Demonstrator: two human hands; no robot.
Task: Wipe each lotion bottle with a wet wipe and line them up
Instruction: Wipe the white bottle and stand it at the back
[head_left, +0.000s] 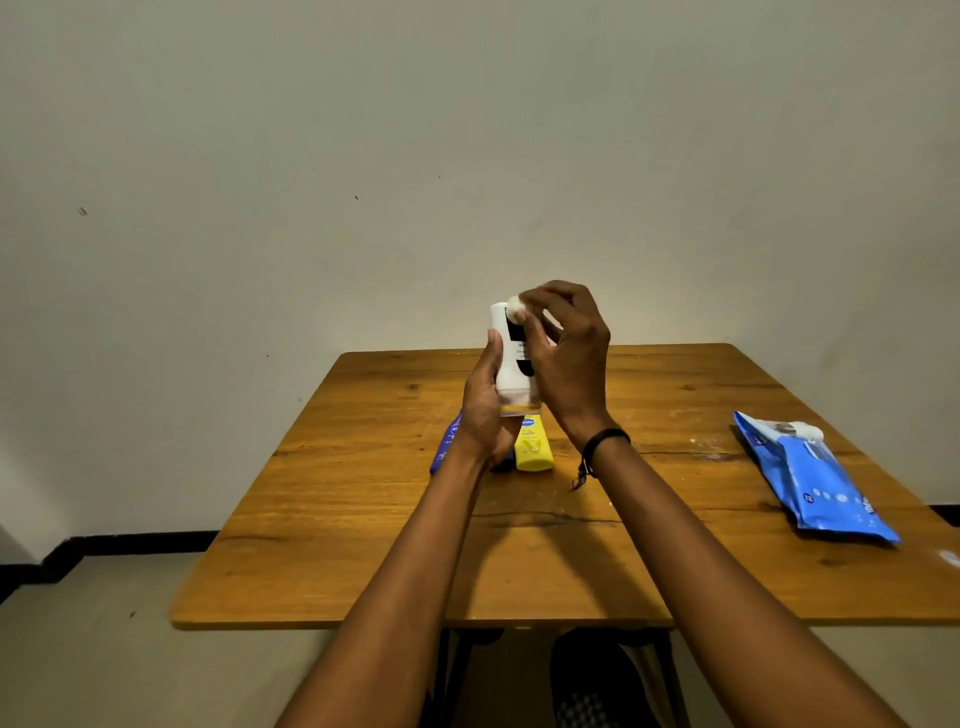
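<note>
Two bare forearms reached forward from the bottom of the view over the near edge of the wooden worktop (332, 545). The left hand (483, 410) held a white lotion bottle (511, 358) upright above the worktop, fingers wrapped round its lower body. The right hand (569, 353), a black wristband (602, 441) at its wrist, pinched a bunched white wet wipe (516, 307) against the bottle's top. Behind the hands, a yellow lotion bottle (534, 449) and a blue lotion bottle (445, 441) lay side by side on the worktop. A blue pack of wet wipes (815, 483) lay well apart at the right.
</note>
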